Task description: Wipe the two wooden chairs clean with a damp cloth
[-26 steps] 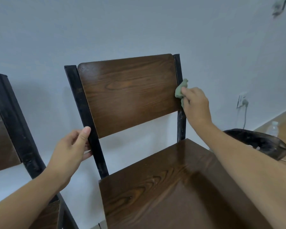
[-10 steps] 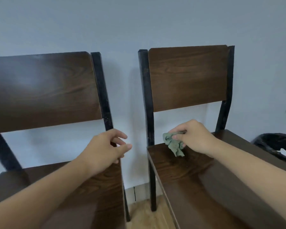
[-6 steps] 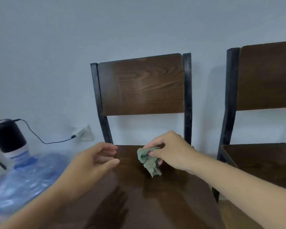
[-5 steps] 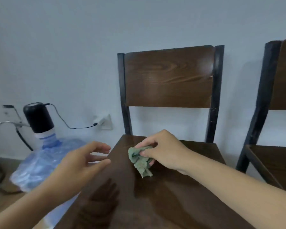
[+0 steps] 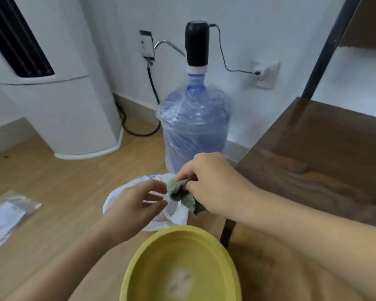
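Note:
My right hand [image 5: 213, 183] pinches a crumpled green cloth [image 5: 181, 193] in the air, to the left of a wooden chair seat [image 5: 317, 168]. My left hand [image 5: 137, 203] hovers just left of the cloth with its fingers apart, holding nothing. Only the dark brown seat and one black back post [image 5: 326, 48] of this chair show at the right. The second chair is out of view. A yellow basin [image 5: 180, 266] sits on the floor below both hands, with a little water in it.
A white plastic bag [image 5: 176, 216] lies on the wooden floor under my hands. Behind it stands a blue water jug [image 5: 193, 127] with a black pump and cable. A white floor appliance [image 5: 59, 88] stands at the left. A clear packet [image 5: 7, 211] lies at the far left.
My view has swung left and down from the chair seat to the floor. My right hand carried the cloth off the seat and over the basin; my left hand came beside it.

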A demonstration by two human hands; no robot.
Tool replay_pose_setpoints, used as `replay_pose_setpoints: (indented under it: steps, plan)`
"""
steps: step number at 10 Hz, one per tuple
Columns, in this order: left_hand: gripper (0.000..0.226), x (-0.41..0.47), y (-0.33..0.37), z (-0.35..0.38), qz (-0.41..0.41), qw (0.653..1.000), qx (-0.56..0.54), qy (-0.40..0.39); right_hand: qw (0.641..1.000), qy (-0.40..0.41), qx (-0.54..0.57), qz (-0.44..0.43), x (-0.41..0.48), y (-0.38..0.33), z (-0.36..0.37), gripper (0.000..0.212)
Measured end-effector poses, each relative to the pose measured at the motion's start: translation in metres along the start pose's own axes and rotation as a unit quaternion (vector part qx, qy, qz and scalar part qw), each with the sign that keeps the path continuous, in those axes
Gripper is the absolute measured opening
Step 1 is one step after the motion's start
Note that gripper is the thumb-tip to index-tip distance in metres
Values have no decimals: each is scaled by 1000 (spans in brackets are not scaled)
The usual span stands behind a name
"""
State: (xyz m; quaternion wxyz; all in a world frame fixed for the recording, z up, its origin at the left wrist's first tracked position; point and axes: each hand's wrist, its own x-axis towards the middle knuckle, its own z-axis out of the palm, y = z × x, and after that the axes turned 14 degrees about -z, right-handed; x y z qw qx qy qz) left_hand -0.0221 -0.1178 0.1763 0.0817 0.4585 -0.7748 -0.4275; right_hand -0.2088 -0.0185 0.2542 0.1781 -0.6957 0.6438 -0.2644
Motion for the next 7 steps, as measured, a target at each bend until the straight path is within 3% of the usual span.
replay_pose_setpoints:
  steps: [1, 2, 3, 4, 5, 7]
  plan:
    - [19, -5, -37, 29, -44, 998, 40, -36, 997, -47, -24, 60, -5, 18, 66, 35]
    - [21, -5, -71, 57, -85, 988, 101, -80, 982, -81, -7, 170, -21, 50, 130, 28]
    - [29, -4, -97, 81, -134, 965, 179, -139, 965, -144, 43, 216, -42, 80, 178, 28]
    - [33, -6, -111, 96, -158, 949, 203, -182, 954, -136, 48, 263, -56, 96, 212, 27]
    - [32, -12, -118, 104, -187, 943, 177, -208, 941, -104, 22, 322, -65, 98, 232, 34]
    - [24, -50, -126, 85, -209, 942, 93, -247, 950, -177, -43, 254, -107, 51, 149, 27]
